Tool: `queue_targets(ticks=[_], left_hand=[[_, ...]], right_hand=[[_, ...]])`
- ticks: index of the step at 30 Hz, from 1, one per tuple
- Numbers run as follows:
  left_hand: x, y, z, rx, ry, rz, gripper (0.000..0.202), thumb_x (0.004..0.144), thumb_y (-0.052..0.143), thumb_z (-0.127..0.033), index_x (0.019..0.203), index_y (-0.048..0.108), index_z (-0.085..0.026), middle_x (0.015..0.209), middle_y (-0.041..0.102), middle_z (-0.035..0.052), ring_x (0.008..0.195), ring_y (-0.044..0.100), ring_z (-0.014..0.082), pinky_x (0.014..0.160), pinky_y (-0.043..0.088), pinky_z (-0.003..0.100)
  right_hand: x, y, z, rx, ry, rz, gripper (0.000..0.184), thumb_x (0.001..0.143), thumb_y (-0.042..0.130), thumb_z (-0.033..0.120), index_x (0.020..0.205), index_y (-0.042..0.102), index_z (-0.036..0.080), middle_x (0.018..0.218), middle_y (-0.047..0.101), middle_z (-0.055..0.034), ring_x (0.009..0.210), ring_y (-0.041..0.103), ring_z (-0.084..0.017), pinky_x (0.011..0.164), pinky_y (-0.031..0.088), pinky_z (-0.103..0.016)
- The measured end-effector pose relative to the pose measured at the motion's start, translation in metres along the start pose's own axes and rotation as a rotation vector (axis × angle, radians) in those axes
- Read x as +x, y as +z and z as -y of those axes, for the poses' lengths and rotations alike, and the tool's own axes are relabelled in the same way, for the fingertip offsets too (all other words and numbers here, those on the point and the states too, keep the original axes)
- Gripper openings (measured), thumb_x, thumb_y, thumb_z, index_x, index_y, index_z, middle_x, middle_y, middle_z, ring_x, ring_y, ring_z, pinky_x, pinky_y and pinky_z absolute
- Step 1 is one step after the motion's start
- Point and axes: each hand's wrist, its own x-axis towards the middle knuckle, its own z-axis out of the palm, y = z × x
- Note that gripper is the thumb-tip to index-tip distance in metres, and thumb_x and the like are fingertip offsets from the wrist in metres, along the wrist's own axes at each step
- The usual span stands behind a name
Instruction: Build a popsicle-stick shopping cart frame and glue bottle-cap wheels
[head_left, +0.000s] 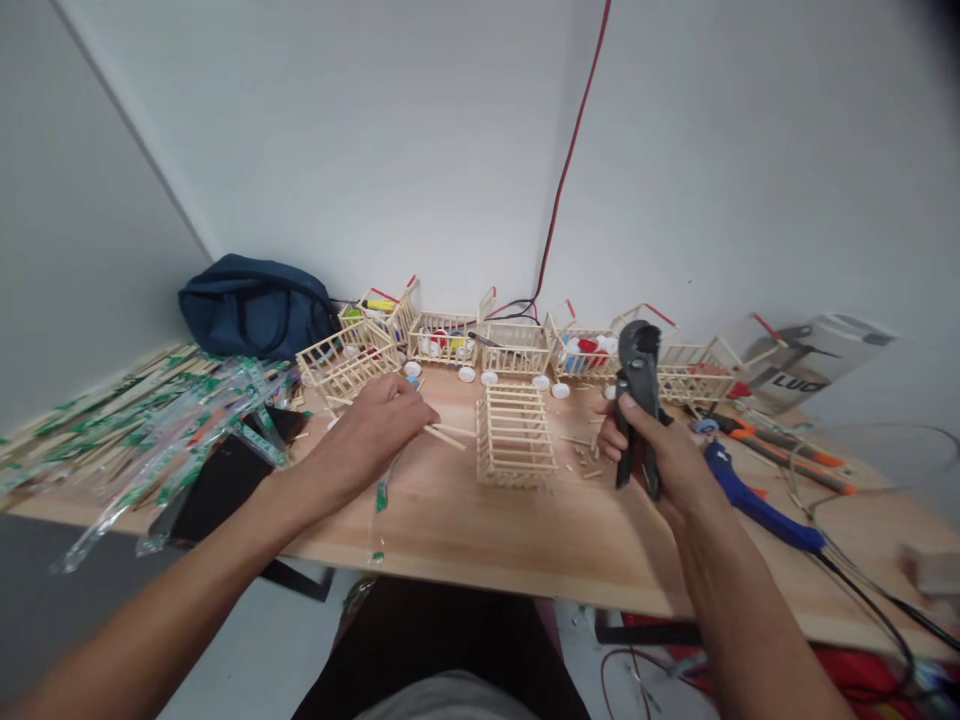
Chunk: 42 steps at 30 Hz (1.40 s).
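My left hand [386,420] is closed around thin wooden chopsticks [450,438], whose ends point right, just over the table. In my right hand [664,450] is a black hand cutter [639,385], held upright with its jaws at the top. Between the hands lies a slatted basket frame [517,435] built of wooden sticks. Short cut stick pieces [585,455] are scattered right of it. Below my left hand, a clear plastic wrapper [379,510] with green print rests on the wood.
Several small stick carts [517,348] with white wheels line the wall. Wrapped chopsticks [150,430] pile up at left, near a dark blue bag [255,305]. At right are a blue-handled glue gun [757,505] with its cable, orange-handled pliers [795,455] and a carton [814,360].
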Motion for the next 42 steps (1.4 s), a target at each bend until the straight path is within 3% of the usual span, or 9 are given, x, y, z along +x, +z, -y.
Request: queue_targets(ticks=[4,10,21,27,31,33,35,39,42], left_hand=[[0.014,-0.007,-0.031,0.190,0.206,0.182,0.021,0.094,0.043,-0.010,0.084,0.060,-0.018,0.079,0.057,0.0037,0.076,0.047,0.0189,0.068,0.037,0.032],[0.020,-0.001,-0.060,0.554,0.451,0.187,0.020,0.086,0.046,0.000,0.079,0.056,-0.016,0.074,0.053,0.0040,0.069,0.045,0.0202,0.064,0.034,0.035],[-0.004,0.012,-0.045,0.449,0.292,0.312,0.017,0.084,0.054,0.000,0.081,0.054,-0.017,0.075,0.058,0.0031,0.072,0.055,0.0194,0.064,0.038,0.033],[0.002,-0.001,-0.049,0.416,0.330,0.242,0.016,0.085,0.055,-0.001,0.078,0.057,-0.016,0.071,0.058,0.0035,0.071,0.053,0.0192,0.064,0.042,0.033],[-0.005,-0.011,-0.051,0.318,0.332,-0.065,0.010,0.088,0.060,-0.012,0.096,0.063,-0.018,0.093,0.067,0.0069,0.107,0.056,0.0261,0.091,0.046,0.042],[-0.014,-0.010,-0.056,0.194,0.247,-0.306,0.021,0.085,0.066,-0.015,0.105,0.063,-0.021,0.103,0.069,0.0062,0.114,0.054,0.0261,0.096,0.046,0.044],[-0.023,-0.002,-0.063,0.000,0.056,-0.474,0.018,0.084,0.066,-0.012,0.099,0.067,-0.023,0.089,0.070,0.0033,0.094,0.061,0.0197,0.083,0.051,0.036],[-0.027,0.024,-0.077,-0.622,-0.476,-0.356,0.020,0.087,0.063,-0.026,0.103,0.071,-0.018,0.077,0.068,0.0030,0.065,0.060,0.0128,0.056,0.048,0.024],[-0.019,0.035,-0.080,-0.981,-0.720,-0.306,0.032,0.085,0.063,-0.035,0.107,0.071,-0.013,0.064,0.059,-0.0006,0.053,0.049,0.0086,0.050,0.040,0.022]], right_hand=[[-0.041,0.039,0.020,-0.162,0.032,0.193,0.041,0.079,0.064,0.059,0.085,0.066,0.018,0.056,0.054,0.0019,0.052,0.051,-0.013,0.050,0.041,-0.025],[-0.072,0.078,0.012,-0.377,0.023,0.297,0.051,0.082,0.053,0.066,0.067,0.059,0.018,0.053,0.051,0.0016,0.049,0.047,-0.011,0.046,0.037,-0.023],[-0.083,0.089,-0.014,-0.341,0.010,0.200,0.043,0.081,0.061,0.057,0.062,0.058,0.019,0.055,0.056,-0.0003,0.053,0.051,-0.014,0.053,0.043,-0.026],[-0.090,0.093,-0.025,-0.219,0.041,0.145,0.037,0.080,0.065,0.054,0.073,0.060,0.018,0.059,0.054,0.0017,0.058,0.049,-0.013,0.057,0.043,-0.025],[-0.091,0.088,-0.030,-0.168,0.046,0.072,0.035,0.081,0.065,0.052,0.076,0.062,0.018,0.062,0.055,0.0013,0.059,0.048,-0.013,0.056,0.042,-0.025],[-0.090,0.085,-0.033,-0.134,0.032,-0.005,0.033,0.081,0.067,0.051,0.077,0.062,0.019,0.064,0.055,0.0007,0.062,0.049,-0.014,0.057,0.042,-0.026],[-0.089,0.085,-0.036,-0.076,0.012,-0.077,0.031,0.080,0.068,0.050,0.076,0.062,0.019,0.066,0.055,0.0000,0.065,0.051,-0.016,0.060,0.044,-0.027],[-0.092,0.095,-0.039,-0.049,0.000,-0.104,0.032,0.080,0.068,0.050,0.074,0.061,0.020,0.066,0.055,-0.0005,0.064,0.052,-0.017,0.059,0.044,-0.028],[-0.097,0.108,-0.037,-0.098,0.018,-0.071,0.034,0.080,0.067,0.051,0.071,0.059,0.020,0.063,0.053,0.0008,0.060,0.050,-0.015,0.056,0.043,-0.027]])
